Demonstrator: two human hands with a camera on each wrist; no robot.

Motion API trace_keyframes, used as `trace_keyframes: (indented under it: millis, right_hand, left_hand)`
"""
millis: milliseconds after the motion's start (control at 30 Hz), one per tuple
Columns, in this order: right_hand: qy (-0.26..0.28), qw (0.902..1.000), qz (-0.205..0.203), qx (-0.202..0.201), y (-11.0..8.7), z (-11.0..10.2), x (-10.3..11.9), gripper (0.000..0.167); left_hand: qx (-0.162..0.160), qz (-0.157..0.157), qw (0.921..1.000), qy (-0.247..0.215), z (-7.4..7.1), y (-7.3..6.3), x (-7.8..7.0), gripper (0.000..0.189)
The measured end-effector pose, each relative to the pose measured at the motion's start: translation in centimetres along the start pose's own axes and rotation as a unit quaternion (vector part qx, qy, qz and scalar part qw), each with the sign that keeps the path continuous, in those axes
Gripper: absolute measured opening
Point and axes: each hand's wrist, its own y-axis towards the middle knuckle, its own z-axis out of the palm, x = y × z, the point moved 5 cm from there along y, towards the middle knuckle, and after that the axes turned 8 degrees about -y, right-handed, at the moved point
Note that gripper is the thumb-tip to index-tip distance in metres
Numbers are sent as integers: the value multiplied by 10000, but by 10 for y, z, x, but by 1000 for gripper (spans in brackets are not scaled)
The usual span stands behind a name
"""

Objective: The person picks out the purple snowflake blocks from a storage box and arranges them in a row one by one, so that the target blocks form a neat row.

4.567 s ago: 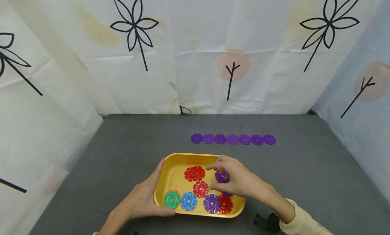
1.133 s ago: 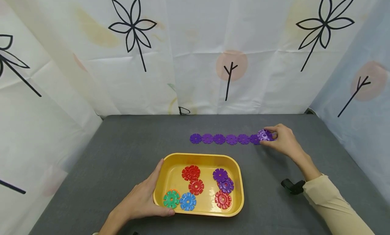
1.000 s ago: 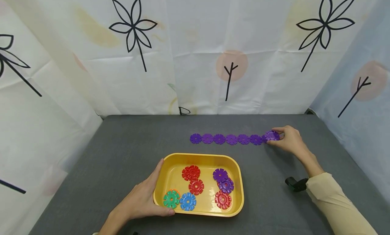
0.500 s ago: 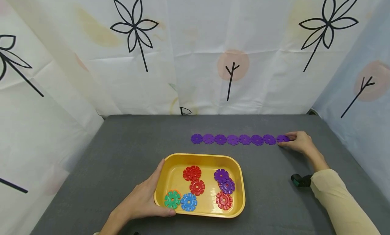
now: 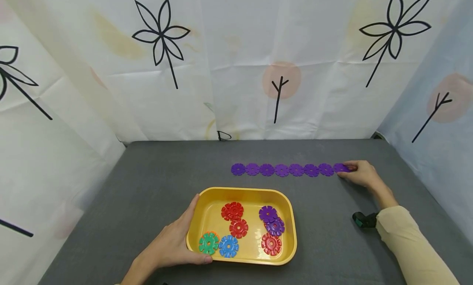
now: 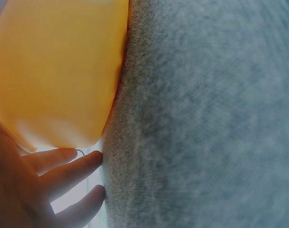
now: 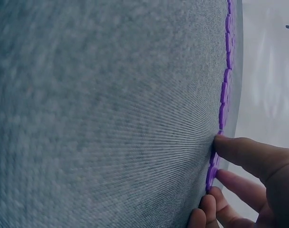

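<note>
On the grey tabletop, several purple flower-shaped plastic discs (image 5: 282, 170) lie in a straight row. My right hand (image 5: 363, 173) pinches the rightmost purple disc (image 5: 340, 167) between thumb and fingers, flat on the cloth and edge to edge with its neighbour. In the right wrist view the fingertips sit at this disc's (image 7: 211, 173) edges. With my left hand (image 5: 171, 240) I grip the left end of a yellow tray (image 5: 255, 258), thumb along the near rim. Inside it lie purple discs (image 5: 275, 226), red discs (image 5: 239, 228), a blue disc (image 5: 228, 246) and a green disc (image 5: 209, 243).
A black wrist strap (image 5: 363, 220) shows by the right sleeve (image 5: 410, 240). Patterned white cloth (image 5: 236, 100) stands around the back and sides of the grey table (image 5: 166, 166).
My right hand has taken a purple disc from the tray, carried it up and right, and laid it at the row's right end. The left hand has stayed on the tray.
</note>
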Motion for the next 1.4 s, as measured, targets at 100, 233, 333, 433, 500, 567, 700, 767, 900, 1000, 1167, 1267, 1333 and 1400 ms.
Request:
trace_keyframes:
  millis: [100,233,333,433,500,567,700,767,900,1000,1167,1267,1333,1400]
  right_hand:
    - [-53,10000,-69,-33,0,1,1,60]
    - [-133,9997,-176,-46,0,1,2,59]
    - [-174,9995,-268,6,0,1,3,59]
    - [-197,9990,-384,95,-1,2,5,59]
    - [-202,9988,-435,126,-1,2,6,59]
    - [-209,9987,-449,147,-1,3,7,59]
    - [-220,9984,-496,177,0,3,8,59]
    - [-200,9980,-559,206,0,3,8,59]
    - [-162,9966,-760,272,3,2,7,58]
    - [-170,9960,-828,302,3,2,8,58]
    - [-218,9954,-840,393,2,2,10,57]
    - [-245,9952,-838,437,1,3,11,57]
    - [-238,9951,-848,451,0,4,12,57]
    - [-217,9948,-884,459,0,4,13,57]
  left_hand:
    - [13,-43,10000,-25,1,0,0,141]
    - [26,-73,10000,10,1,0,0,142]
    - [12,-65,10000,64,1,0,1,142]
    - [-11,-55,9999,97,1,0,1,142]
    - [-24,-62,9999,109,1,0,1,143]
    - [-34,-86,9999,110,1,0,1,143]
    - [-60,-121,9998,114,1,1,1,143]
    - [-68,-130,9998,122,1,1,1,143]
    - [-86,-178,9997,118,5,-1,-2,143]
    - [-65,-202,9997,100,5,0,-2,142]
    - [-49,-226,9997,122,5,0,-3,143]
    - [-50,-216,9997,130,4,-1,-3,143]
    - [-53,-193,9997,137,4,-1,-4,143]
    - [-65,-162,9997,149,4,-1,-4,143]
